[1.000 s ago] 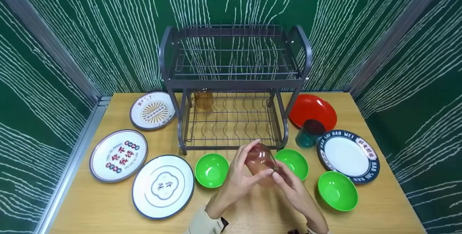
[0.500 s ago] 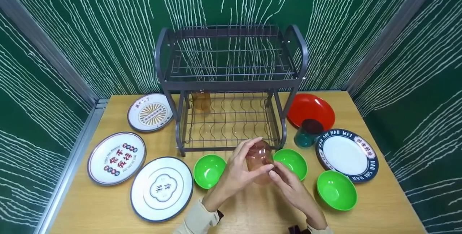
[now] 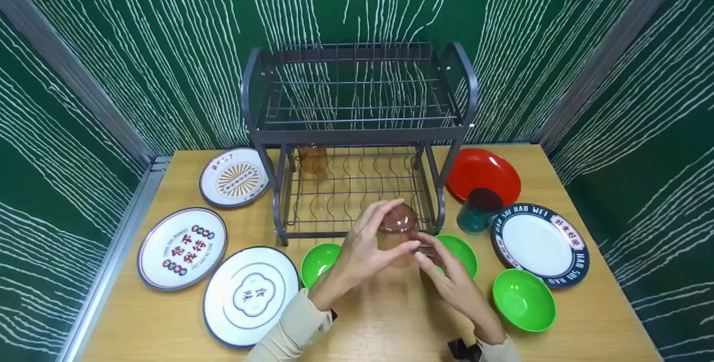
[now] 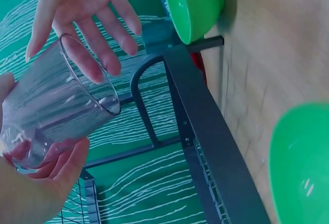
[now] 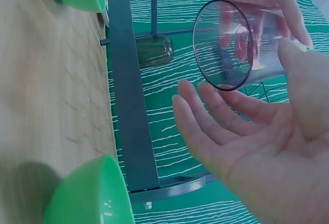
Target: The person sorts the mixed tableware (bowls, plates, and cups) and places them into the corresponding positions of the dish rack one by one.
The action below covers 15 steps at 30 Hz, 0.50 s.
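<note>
A clear reddish-brown drinking glass is held bottom up above the table, just in front of the rack. My left hand grips it near its base, fingers and thumb curled round the side, as the left wrist view shows. The rim of the glass points down toward the table. My right hand is beside the glass, fingers loosely extended and spread near the rim. In the right wrist view the right palm faces the glass, with the fingers not wrapped round it.
A dark two-tier dish rack stands behind the hands, an amber glass on its lower tier. Green bowls sit in front and right. Decorated plates lie left; a red plate, teal glass and dark-rimmed plate lie right.
The left hand has moved the glass slightly away from me, toward the rack. The right hand's thumb and fingers have spread farther apart at the glass.
</note>
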Tool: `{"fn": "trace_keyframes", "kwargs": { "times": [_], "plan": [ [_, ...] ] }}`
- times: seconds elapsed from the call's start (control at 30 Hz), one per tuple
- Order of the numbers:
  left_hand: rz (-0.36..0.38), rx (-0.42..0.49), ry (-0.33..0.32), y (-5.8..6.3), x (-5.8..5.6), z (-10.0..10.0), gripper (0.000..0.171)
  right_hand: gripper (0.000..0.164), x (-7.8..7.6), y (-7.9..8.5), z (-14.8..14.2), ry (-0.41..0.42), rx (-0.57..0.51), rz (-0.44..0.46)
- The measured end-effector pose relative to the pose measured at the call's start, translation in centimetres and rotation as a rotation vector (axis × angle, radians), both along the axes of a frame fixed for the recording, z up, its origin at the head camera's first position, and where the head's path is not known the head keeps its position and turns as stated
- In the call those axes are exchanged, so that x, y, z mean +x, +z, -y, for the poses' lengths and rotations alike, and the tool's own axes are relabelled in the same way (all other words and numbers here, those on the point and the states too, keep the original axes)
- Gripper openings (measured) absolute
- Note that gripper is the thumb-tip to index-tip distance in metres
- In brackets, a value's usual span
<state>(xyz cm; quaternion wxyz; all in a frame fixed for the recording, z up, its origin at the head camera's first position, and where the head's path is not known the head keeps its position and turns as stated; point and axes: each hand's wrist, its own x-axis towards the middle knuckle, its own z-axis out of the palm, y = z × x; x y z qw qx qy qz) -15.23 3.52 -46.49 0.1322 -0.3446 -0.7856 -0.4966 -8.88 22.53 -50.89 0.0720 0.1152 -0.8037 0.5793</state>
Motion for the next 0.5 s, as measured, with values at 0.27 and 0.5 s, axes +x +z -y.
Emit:
{"fn": "trace_keyframes", "kwargs": {
  "times": [0.27,0.5],
  "plan": [
    [-0.006,-0.009,0.073,0.2,-2.1,0.6,0.07,0.034,0.2,3.2,0.0,-0.043,-0.01,-0.036],
    [-0.01,-0.022,0.127,0.2,-4.4,1.5,0.075,0.036,-0.7,3.7,-0.6,-0.091,-0.044,-0.022]
  ]
}}
